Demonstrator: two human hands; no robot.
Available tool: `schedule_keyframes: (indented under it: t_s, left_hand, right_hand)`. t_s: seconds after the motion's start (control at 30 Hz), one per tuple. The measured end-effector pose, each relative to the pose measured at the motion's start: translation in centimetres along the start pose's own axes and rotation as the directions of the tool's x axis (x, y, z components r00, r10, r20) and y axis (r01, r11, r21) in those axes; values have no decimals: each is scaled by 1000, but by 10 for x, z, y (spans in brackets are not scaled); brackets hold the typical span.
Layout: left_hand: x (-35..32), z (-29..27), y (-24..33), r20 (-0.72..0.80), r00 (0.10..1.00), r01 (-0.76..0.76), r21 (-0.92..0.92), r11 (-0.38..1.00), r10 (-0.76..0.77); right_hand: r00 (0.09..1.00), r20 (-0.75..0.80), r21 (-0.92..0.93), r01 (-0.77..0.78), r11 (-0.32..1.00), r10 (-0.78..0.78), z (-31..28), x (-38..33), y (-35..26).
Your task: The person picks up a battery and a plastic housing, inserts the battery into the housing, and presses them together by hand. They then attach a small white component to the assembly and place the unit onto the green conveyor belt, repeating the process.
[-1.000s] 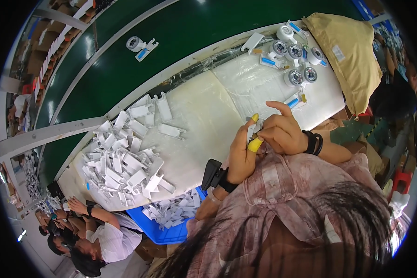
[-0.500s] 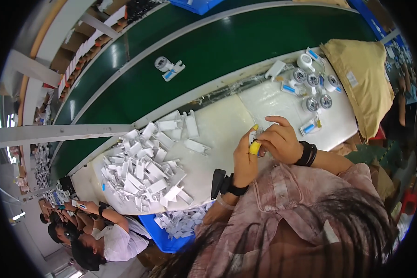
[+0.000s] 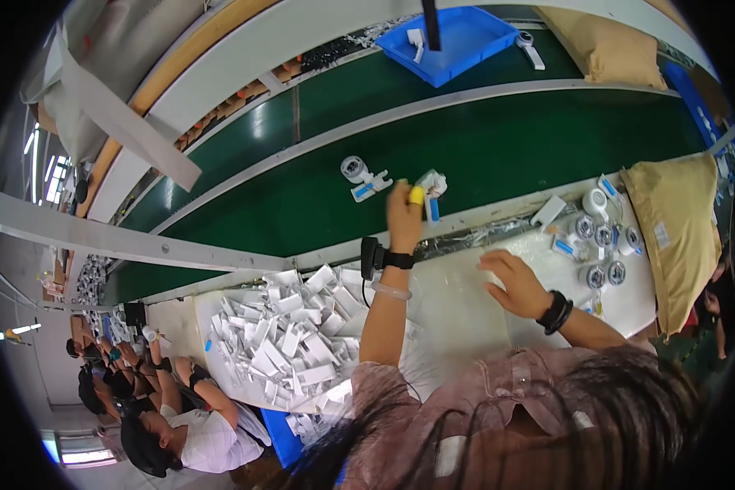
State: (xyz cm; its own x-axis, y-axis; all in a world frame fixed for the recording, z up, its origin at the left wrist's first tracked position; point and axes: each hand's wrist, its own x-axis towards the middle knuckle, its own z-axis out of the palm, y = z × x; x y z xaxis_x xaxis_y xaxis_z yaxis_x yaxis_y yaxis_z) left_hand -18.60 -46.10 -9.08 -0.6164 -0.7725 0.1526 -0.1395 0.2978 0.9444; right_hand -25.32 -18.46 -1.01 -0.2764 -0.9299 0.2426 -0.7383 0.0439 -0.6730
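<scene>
My left hand (image 3: 403,214), a yellow cot on one fingertip, reaches out over the green conveyor belt (image 3: 498,155) and holds a small white part with a blue tag (image 3: 429,189). A similar white roll with a blue-tagged piece (image 3: 361,176) lies on the belt just left of it. My right hand (image 3: 510,279) rests open, fingers spread, on the white padded work surface (image 3: 457,314). A black band sits on each wrist.
A heap of white flat pieces (image 3: 282,343) lies at the left of the pad. Several tape rolls (image 3: 600,237) and a tan cloth bag (image 3: 674,229) stand at the right. A blue tray (image 3: 453,41) lies beyond the belt. Other workers (image 3: 163,408) sit lower left.
Both hands were together over the pad working on a small part; now my left hand has stretched out to the belt with the part, and my right hand has dropped onto the pad.
</scene>
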Motion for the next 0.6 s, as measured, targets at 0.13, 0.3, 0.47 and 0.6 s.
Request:
schedule_keyframes:
  t_s: [0.13, 0.3, 0.47, 0.6]
  left_hand:
    - [43, -48, -56, -331, 934, 83, 566, 820, 134]
    - [58, -62, -92, -90, 996, 81, 948, 308, 15]
    - [90, -62, -84, 89, 983, -5, 886, 464, -160]
    - [98, -53, -86, 33, 994, 25, 851, 524, -102]
  right_hand:
    - [995, 99, 47, -23, 999, 18, 5, -14, 19]
    - [963, 255, 120, -116, 986, 82, 26, -28, 32]
    - [959, 282, 103, -45, 994, 14, 38, -32, 39]
    - [961, 276, 60, 5, 998, -21, 40, -38, 43]
